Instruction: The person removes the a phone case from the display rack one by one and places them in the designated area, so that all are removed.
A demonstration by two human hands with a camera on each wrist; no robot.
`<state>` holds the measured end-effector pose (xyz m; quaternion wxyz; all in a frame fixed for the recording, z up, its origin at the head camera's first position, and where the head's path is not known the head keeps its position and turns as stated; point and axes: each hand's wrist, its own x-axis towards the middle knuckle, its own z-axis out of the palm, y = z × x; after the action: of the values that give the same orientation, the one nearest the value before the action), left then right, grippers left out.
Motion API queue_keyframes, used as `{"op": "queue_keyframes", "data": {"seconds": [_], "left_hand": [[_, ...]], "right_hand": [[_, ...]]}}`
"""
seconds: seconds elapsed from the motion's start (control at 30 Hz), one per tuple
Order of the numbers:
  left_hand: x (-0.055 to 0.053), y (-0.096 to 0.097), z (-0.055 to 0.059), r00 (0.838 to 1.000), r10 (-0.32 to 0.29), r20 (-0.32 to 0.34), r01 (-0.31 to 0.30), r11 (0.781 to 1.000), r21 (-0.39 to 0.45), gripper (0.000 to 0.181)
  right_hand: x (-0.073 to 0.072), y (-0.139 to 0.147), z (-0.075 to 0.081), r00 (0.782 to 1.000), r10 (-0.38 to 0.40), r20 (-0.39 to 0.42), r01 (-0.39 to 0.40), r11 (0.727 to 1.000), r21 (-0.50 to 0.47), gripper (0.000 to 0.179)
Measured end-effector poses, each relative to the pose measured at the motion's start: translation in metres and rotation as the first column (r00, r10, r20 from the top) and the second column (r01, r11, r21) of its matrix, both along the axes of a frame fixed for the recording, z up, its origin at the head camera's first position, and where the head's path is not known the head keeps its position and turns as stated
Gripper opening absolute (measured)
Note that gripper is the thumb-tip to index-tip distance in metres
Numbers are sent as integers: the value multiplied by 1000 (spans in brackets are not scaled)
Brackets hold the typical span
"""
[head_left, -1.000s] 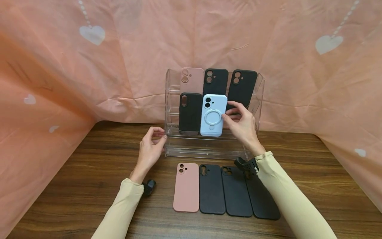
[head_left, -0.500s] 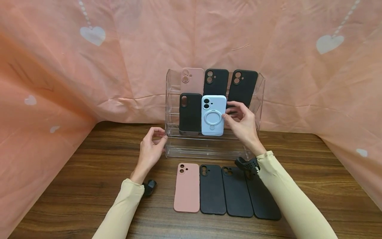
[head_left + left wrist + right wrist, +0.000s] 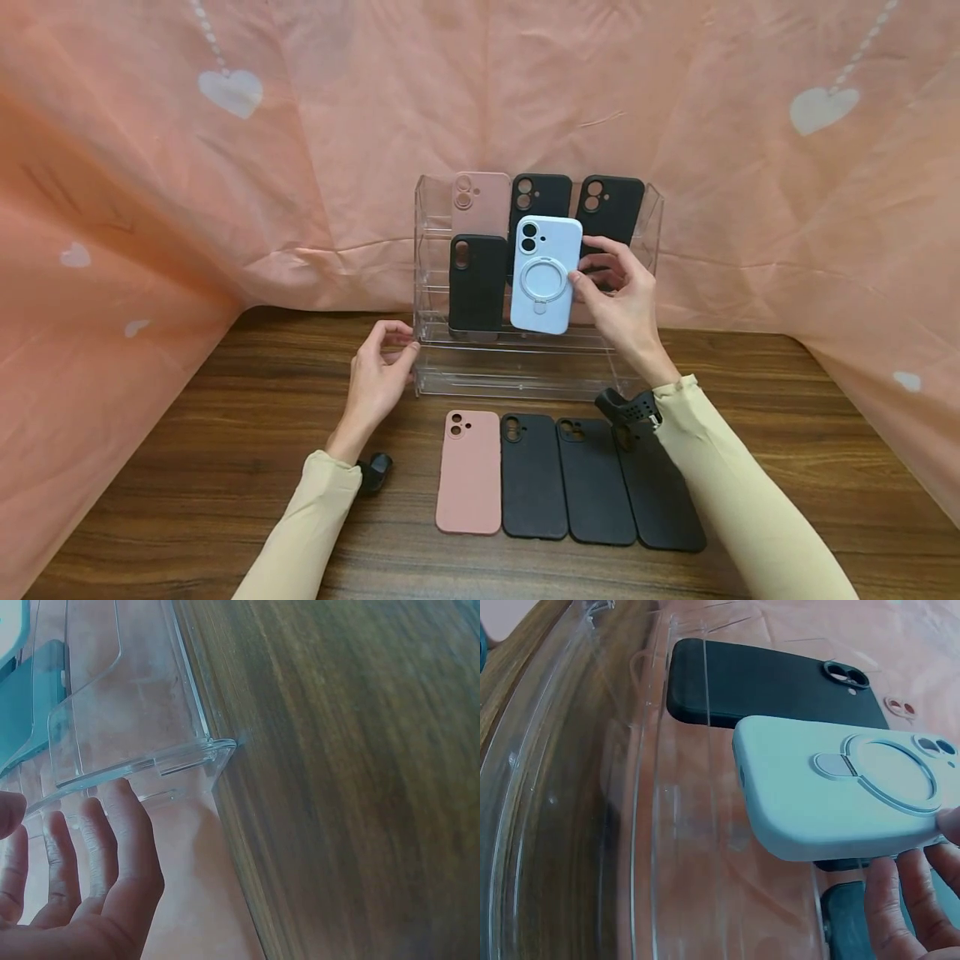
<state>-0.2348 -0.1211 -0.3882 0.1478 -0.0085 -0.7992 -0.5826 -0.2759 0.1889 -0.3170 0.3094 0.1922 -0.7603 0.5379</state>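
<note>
My right hand [image 3: 618, 287] pinches a pale blue phone case [image 3: 547, 308] by its right edge, thumb in front and fingers behind. The case has a ring stand and tilts slightly in front of a clear acrylic display rack [image 3: 480, 385]. In the right wrist view its lower end [image 3: 780, 795] hangs over the rack's clear ledges. My left hand [image 3: 378, 367] grips the rack's left side, and the left wrist view shows the fingers [image 3: 135, 832] bent against the clear side panel. A black phone case [image 3: 477, 283] stands in the middle tier, left of the blue one.
On the upper tier stand a pink case [image 3: 480, 208] and two black cases [image 3: 611, 212]. A pink case [image 3: 468, 483] and several black cases [image 3: 534, 483] lie in a row on the wooden table [image 3: 247, 467]. Pink cloth [image 3: 337, 167] hangs behind and at both sides.
My right hand has lifted the pale blue phone case up off the middle tier, slightly right, and tilted it. My left hand stays at the rack's side.
</note>
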Motion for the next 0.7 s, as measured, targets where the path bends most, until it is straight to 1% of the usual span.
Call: {"op": "queue_keyframes", "data": {"seconds": [0.13,0.23,0.5,0.7], "left_hand": [[0,-1,0,1000,-3,1,3,1000,2,21],[0,-1,-1,1000,-5,3,5,1000,4,21],[-1,0,-1,1000,-3,-5,3,1000,5,21],[0,0,-1,1000,-4,-3,4,1000,-3,21]], "right_hand": [[3,2,4,1000,27,12,-27,999,-22,48],[6,6,6,999,32,20,-31,999,-23,47],[18,16,10,999,15,31,-14,1000,-9,46],[30,27,11,999,-4,46,5,1000,-9,47]]}}
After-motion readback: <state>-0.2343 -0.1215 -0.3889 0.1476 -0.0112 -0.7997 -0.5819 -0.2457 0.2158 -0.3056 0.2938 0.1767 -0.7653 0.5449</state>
